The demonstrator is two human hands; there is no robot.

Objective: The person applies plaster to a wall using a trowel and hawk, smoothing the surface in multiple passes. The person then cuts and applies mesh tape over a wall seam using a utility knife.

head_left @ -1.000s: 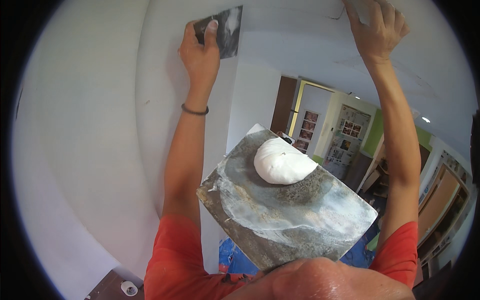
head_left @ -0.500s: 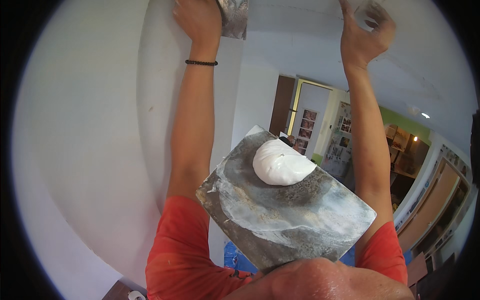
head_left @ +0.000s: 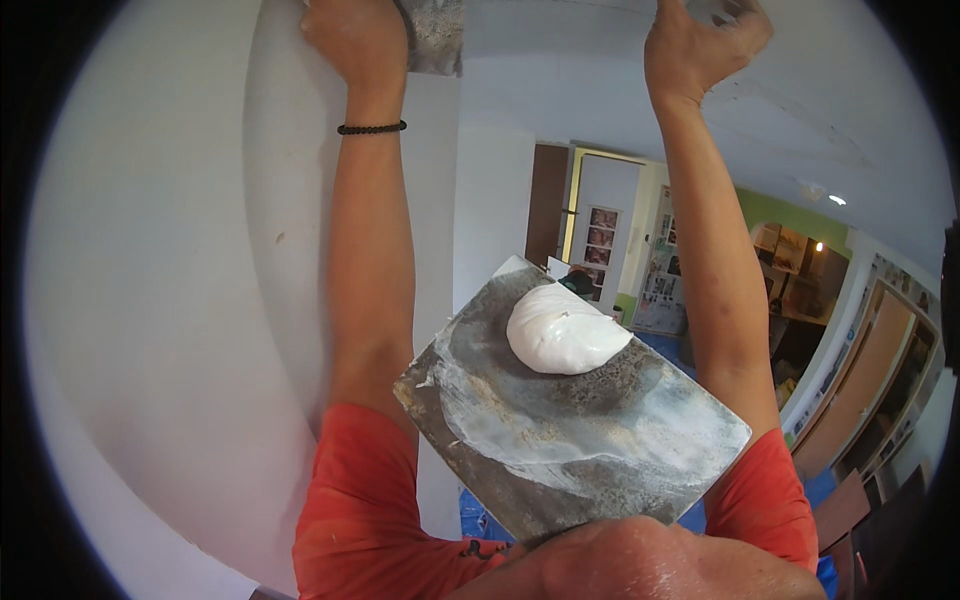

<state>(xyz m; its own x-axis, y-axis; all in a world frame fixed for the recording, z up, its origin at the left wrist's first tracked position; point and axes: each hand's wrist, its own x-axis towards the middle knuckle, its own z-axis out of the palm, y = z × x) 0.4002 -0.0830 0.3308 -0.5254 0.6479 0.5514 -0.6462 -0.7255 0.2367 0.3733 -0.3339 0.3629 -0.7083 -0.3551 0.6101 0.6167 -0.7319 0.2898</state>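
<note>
My left hand [head_left: 362, 42], with a dark bead bracelet on its wrist, is raised at the top and closed on a plastering trowel. The trowel's grey, plaster-smeared blade [head_left: 436, 38] lies by the corner of wall and ceiling; its grip is mostly hidden. My right hand [head_left: 700, 48] is up near the ceiling, fingers bent and apart, nothing visible in them; the top edge cuts off the fingertips. Below and between my forearms, a flat grey board [head_left: 590, 430] juts up at a tilt, held by neither hand. A mound of white plaster [head_left: 562, 330] sits on its far part.
A pale wall [head_left: 170, 300] runs close along my left. Overhead at right spreads the ceiling [head_left: 560, 70], with a lit lamp [head_left: 837, 200]. Farther off are a door [head_left: 608, 200] with pictures, shelves [head_left: 800, 265] and a blue sheet [head_left: 480, 515] on the floor.
Both hands have shifted a little to the left and slightly up in view, the trowel with the left one. The background has moved left too; board and plaster mound stay nearly in place.
</note>
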